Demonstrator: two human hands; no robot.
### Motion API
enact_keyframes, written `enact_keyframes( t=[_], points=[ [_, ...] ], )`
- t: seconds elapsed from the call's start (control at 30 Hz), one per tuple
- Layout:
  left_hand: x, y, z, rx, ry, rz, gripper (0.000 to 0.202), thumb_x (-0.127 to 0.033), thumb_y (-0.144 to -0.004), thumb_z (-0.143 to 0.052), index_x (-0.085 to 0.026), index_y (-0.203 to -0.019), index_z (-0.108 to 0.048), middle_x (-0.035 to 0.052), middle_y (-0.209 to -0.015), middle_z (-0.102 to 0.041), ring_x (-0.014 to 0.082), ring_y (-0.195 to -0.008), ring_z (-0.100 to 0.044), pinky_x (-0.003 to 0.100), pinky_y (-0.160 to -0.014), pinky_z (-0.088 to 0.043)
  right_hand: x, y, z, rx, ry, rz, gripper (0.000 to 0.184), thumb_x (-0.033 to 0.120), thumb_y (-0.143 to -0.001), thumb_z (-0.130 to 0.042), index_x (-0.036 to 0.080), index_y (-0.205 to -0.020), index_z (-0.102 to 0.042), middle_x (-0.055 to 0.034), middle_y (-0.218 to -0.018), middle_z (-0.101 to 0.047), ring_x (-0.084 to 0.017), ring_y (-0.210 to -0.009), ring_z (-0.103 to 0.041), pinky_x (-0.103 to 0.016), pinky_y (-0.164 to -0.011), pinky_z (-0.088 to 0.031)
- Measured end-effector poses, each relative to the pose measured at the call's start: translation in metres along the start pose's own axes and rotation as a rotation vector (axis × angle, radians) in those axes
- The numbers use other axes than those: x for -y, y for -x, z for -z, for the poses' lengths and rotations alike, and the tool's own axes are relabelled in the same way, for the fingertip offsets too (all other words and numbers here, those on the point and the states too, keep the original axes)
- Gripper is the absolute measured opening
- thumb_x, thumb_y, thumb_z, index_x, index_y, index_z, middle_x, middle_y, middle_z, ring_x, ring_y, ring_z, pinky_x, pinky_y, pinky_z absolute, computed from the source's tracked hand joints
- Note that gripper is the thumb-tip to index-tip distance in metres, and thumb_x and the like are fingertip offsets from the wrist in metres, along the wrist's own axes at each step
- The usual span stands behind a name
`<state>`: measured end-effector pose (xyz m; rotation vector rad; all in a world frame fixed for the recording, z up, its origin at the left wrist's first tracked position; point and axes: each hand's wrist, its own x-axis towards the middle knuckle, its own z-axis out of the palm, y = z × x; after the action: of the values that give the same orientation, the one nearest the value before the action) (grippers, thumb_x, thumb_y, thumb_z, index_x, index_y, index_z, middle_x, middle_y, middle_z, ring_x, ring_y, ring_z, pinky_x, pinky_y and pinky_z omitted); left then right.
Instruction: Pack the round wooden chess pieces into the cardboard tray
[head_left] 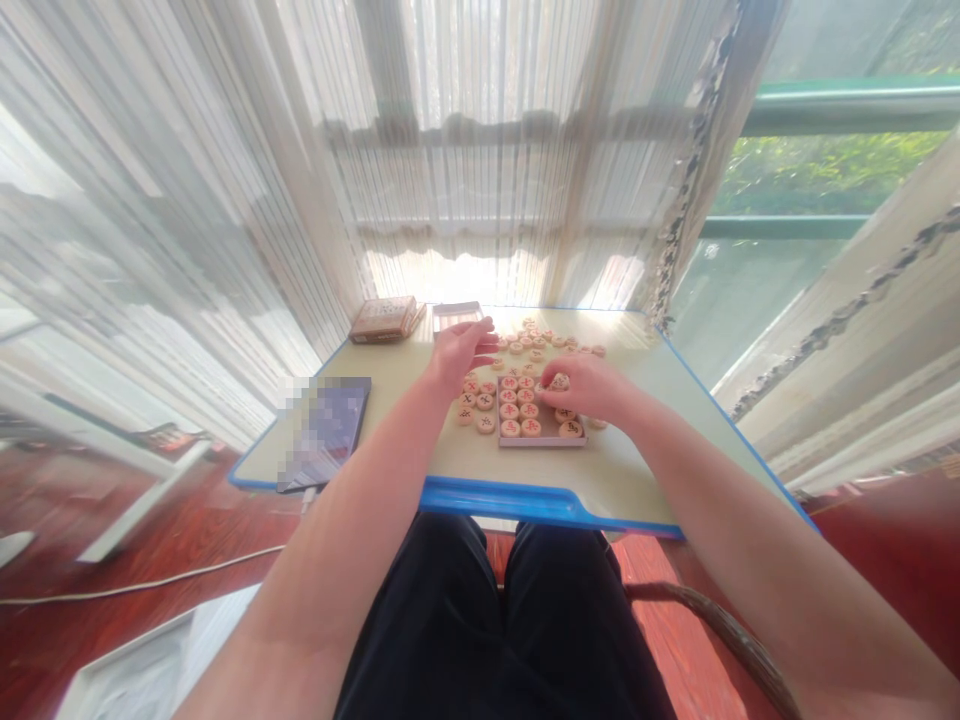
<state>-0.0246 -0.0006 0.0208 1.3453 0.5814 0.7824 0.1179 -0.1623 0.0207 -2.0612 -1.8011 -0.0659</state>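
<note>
A shallow open box (541,442) stands on the small table, with Chinese chess pieces (530,411) lying face up in rows inside. Red-marked pieces fill its left part, and black-marked ones lie along its right side. Over the right half of the box, my right hand (589,388) has its thumb and fingers closed on a Chinese chess piece (559,382), partly covered by the fingers. My left hand (459,355) hovers left of the box's far end, fingers stretched out and holding nothing. Loose pieces (485,401) lie below it, left of the box.
More scattered pieces (534,342) lie beyond the box. At the table's far left are a brown box (382,320) and a pale box lid (456,312). A tablet (326,435) with a cable lies at the left edge. The table (622,480) has a blue rim; curtains hang behind.
</note>
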Motion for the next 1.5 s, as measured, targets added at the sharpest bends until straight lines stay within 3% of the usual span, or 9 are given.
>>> enact_keyframes(
  t=[0.17, 0.43, 0.8, 1.5],
  points=[
    [0.0, 0.0, -0.001, 0.023, -0.014, -0.013, 0.041, -0.049, -0.065, -0.069, -0.013, -0.084, -0.063, 0.0069, -0.079, -0.066, 0.0121, -0.067, -0.063, 0.021, -0.055, -0.049, 0.001, 0.0, -0.001, 0.002, 0.05, 0.006, 0.015, 0.036, -0.072, -0.063, 0.023, -0.077, -0.069, -0.0016, -0.08, -0.069, -0.019, -0.079, -0.06, -0.029, -0.068, -0.044],
    [0.0, -0.001, -0.002, 0.01, -0.011, -0.005, 0.038, -0.047, -0.065, -0.07, -0.014, -0.082, -0.063, 0.0053, -0.072, -0.065, 0.0125, -0.065, -0.063, 0.023, -0.057, -0.05, 0.006, 0.001, -0.006, 0.025, 0.093, -0.034, 0.012, 0.034, -0.071, -0.063, 0.024, -0.072, -0.069, -0.0016, -0.074, -0.067, -0.017, -0.069, -0.059, -0.027, -0.055, -0.04],
    [-0.001, -0.001, -0.003, 0.025, -0.024, -0.014, 0.033, -0.045, -0.068, -0.068, -0.015, -0.08, -0.064, 0.0053, -0.072, -0.064, 0.0133, -0.067, -0.063, 0.023, -0.057, -0.049, 0.012, 0.0, -0.005, 0.017, 0.097, -0.004, 0.009, 0.029, -0.071, -0.061, 0.024, -0.068, -0.069, -0.0021, -0.079, -0.068, -0.021, -0.082, -0.059, -0.028, -0.061, -0.043],
    [-0.004, 0.0, -0.005, 0.012, -0.054, -0.006, 0.031, -0.045, -0.07, -0.067, -0.017, -0.08, -0.063, 0.0046, -0.071, -0.064, 0.0132, -0.067, -0.063, 0.023, -0.056, -0.048, 0.007, -0.005, -0.011, -0.009, 0.115, -0.051, 0.014, 0.034, -0.073, -0.061, 0.023, -0.072, -0.071, -0.0027, -0.085, -0.063, -0.017, -0.073, -0.055, -0.027, -0.056, -0.037]
  ],
)
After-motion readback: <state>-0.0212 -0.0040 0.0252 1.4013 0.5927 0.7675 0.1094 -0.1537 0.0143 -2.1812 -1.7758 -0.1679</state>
